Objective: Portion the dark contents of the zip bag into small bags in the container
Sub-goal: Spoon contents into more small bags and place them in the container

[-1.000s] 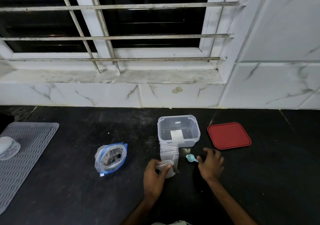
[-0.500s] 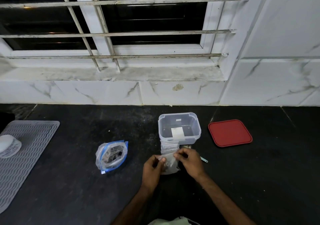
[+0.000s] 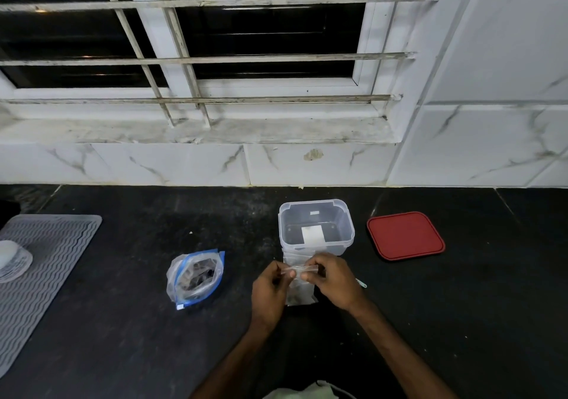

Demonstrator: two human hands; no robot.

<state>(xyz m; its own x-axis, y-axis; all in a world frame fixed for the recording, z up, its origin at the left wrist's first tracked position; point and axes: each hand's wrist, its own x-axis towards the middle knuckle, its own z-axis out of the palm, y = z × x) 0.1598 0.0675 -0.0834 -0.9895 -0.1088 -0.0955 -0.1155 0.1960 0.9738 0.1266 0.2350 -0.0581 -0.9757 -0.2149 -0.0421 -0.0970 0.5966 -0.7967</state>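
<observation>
We see left hand (image 3: 270,291) and right hand (image 3: 333,278) both pinching the small bag (image 3: 302,294) by its top, just before the container (image 3: 316,206) | spoon (image 3: 362,283) mostly hidden behind right hand | zip bag (image 3: 196,275) unmoved, left of hands, countertop (image 3: 123,321) middle.

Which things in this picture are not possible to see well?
Head view.
Small bag: partly covered by left hand and right hand.
Teal utensil: only its tip shows past the right hand.
White object on mat: cut by left edge.
Zip bag contents: too dark to identify.
</observation>
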